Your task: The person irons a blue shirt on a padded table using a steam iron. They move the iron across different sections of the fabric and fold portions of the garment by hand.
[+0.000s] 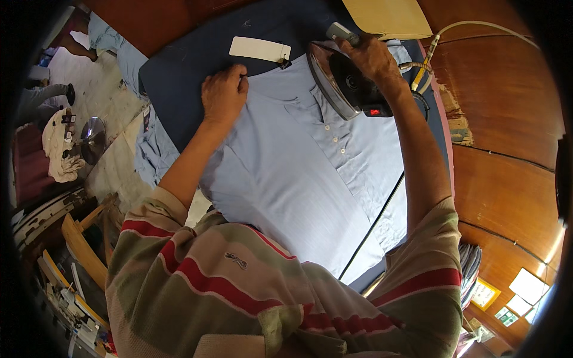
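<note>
A light blue shirt [280, 161] with a few small buttons down its placket lies spread on a dark navy ironing table. My right hand [371, 58] grips the handle of a steam iron [346, 80]. The iron's soleplate is over the upper front of the shirt, beside the placket, and a red light glows at its heel. At the shirt's upper left edge, my left hand [224, 93] is closed with curled fingers on the fabric. A blank-looking white tag [260, 49] hangs by a dark loop near the shirt's upper edge.
A tan cardboard piece [391, 18] lies at the table's far edge. A pale hose [434, 45] runs from the iron's side to the right. One black cord [376, 222] crosses the shirt. Wooden panelling [501, 101] stands right; blue garments [154, 146] hang left. People's legs [54, 92] show far left.
</note>
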